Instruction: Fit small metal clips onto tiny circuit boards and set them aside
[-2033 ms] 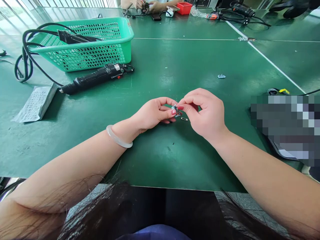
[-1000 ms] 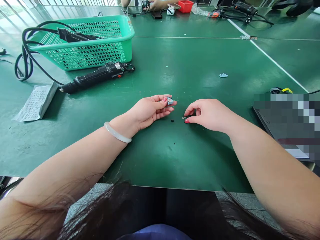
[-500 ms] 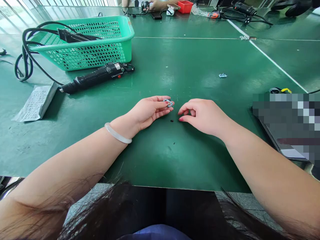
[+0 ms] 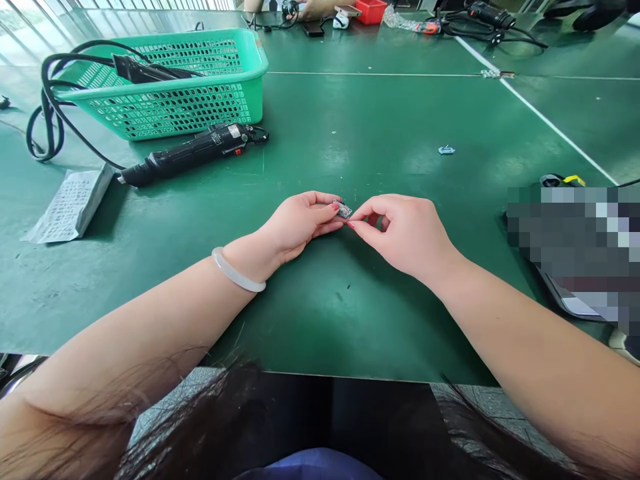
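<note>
My left hand (image 4: 295,223) is closed, holding a small grey-blue part (image 4: 344,210) between thumb and fingers. Its fine details are too small to make out. Right beside it, my right hand (image 4: 405,230) has thumb and forefinger pinched together at the part's lower right edge. A small black piece that lay under the hands no longer shows on the table; the pinch appears to be on it, mostly hidden by the fingertips. Farther off to the right lies another small light-blue part (image 4: 447,151). A tiny dark speck (image 4: 349,287) is on the green tabletop (image 4: 310,327) nearer me.
A black electric screwdriver (image 4: 193,153) lies before a green basket (image 4: 170,110) with a cable over its side. To the left is a paper-covered block (image 4: 70,203). A pixelated dark object (image 4: 575,247) stands right. Across the table are a person's arm (image 4: 320,9) and a red box (image 4: 371,11).
My right hand has moved left and up to meet the part in my left hand, its fingertips now pinched. The small black piece is gone from the table. The held part has turned slightly.
</note>
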### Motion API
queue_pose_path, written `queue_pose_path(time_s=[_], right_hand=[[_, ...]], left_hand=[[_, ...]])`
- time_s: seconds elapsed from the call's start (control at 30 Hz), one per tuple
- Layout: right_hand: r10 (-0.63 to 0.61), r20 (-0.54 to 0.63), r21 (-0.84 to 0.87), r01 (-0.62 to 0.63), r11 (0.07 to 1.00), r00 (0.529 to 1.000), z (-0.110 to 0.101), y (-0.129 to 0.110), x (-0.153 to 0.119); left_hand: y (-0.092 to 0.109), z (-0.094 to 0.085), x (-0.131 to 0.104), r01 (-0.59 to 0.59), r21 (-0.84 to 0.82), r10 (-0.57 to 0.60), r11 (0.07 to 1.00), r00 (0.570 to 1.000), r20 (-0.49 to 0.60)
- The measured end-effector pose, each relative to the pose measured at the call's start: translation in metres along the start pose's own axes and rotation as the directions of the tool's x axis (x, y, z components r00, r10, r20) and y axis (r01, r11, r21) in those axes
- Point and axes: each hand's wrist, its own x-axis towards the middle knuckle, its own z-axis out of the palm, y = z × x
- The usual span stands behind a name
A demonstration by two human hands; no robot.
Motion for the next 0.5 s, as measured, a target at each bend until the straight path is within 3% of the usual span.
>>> queue_pose_path(time_s=[0.27, 0.5], right_hand=[[0.019, -0.07, -0.099, -0.026, 0.995, 0.997, 0.0017, -0.001, -0.0014], [-0.065, -0.08, -0.27, 0.041, 0.962, 0.995, 0.0052, 0.0038, -0.002]], left_hand=[[-0.0044, -0.002, 0.0005, -0.065, 0.044, 0.063, 0.997, 0.997, 0.038], [-0.0049, -0.0004, -0.0015, -0.099, 0.103, 0.098, 0.99, 0.995, 0.019]])
